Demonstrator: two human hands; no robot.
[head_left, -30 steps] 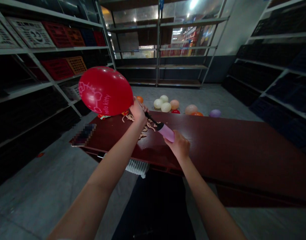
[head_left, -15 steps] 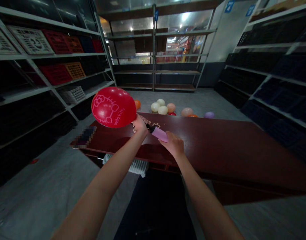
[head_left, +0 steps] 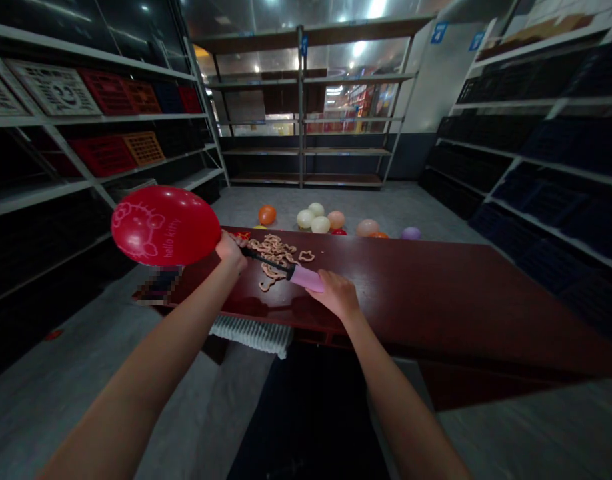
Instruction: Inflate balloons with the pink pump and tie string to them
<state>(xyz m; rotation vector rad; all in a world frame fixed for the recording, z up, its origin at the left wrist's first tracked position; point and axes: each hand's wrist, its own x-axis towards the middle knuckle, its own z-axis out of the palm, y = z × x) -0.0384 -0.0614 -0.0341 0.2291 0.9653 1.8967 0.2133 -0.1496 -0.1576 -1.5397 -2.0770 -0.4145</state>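
A large red balloon [head_left: 165,225] with pink print hangs at the left, its neck at my left hand [head_left: 231,252]. The fingers of that hand are wrapped round the balloon's neck and the tip end of a hand pump. The pump's black rod [head_left: 266,261] stretches out between my hands above the table. My right hand [head_left: 340,292] is closed round the far end of the pink pump barrel [head_left: 306,278]. Behind and below the rod, a heap of beige uninflated balloons [head_left: 273,248] lies on the dark red table [head_left: 436,287], with some red-orange pieces [head_left: 243,235] beside it.
A blurred dark flat object [head_left: 161,283] rests on the table's left end. Beyond the far edge, white balloons [head_left: 320,225], an orange balloon [head_left: 267,215] and a purple balloon [head_left: 411,233] lie on the floor. A pale ribbed cloth [head_left: 253,335] shows under the near edge. Shelves surround the area.
My left hand and the red balloon have moved left, away from my right hand. The pump's black rod now shows at length. More of the beige heap is in sight.
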